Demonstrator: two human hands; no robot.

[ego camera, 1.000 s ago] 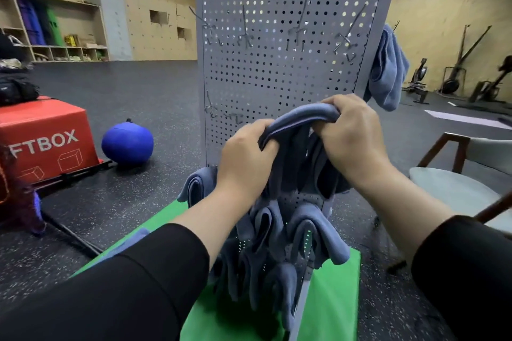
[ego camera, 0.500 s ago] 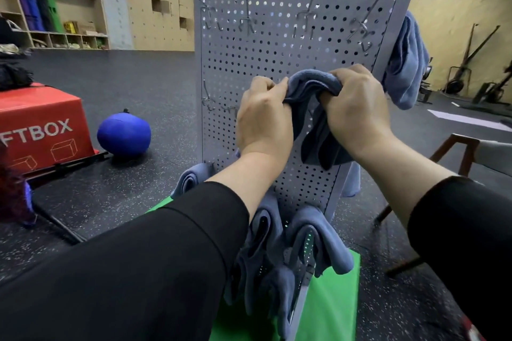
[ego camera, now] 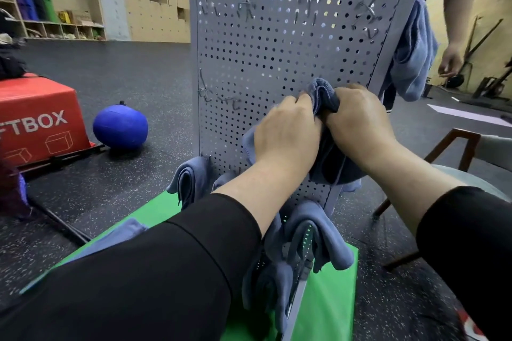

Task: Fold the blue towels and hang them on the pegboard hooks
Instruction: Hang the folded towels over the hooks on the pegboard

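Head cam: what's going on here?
A person is hanging blue towels on a grey pegboard. Both hands, left hand and right hand, grip one folded towel, bunched against the board's middle. Whether it sits on a hook is hidden. More towels already hang lower down. The top-row hooks are bare. A second person stands behind the board on the right.

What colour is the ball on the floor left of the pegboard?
Deep blue; the ball shows clearly in the head view.
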